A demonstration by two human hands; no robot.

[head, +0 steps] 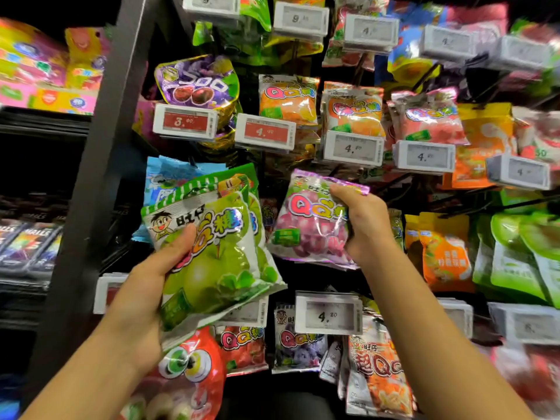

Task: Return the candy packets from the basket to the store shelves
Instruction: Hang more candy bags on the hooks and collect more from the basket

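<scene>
Head view looks up at a candy rack, both arms raised before it. At the far left, a dark shelf [42, 122] carries pink and yellow boxes, and a black upright post [112, 122] divides it from the hanging packets. Next comes the left hand [145, 286], its thumb pressed across the front of a green apple candy packet [212, 253] with the fingers curled behind, holding it tilted in front of a blue and green packet on the rack. Above that hangs a purple grape pouch [197, 83] over a red price tag [185, 121]. Further right, the right hand [363, 225] grips the right edge of a purple grape candy packet [309, 219], held just off the rack's middle row, below the orange packets [288, 98] and above a white price tag [328, 313]
</scene>
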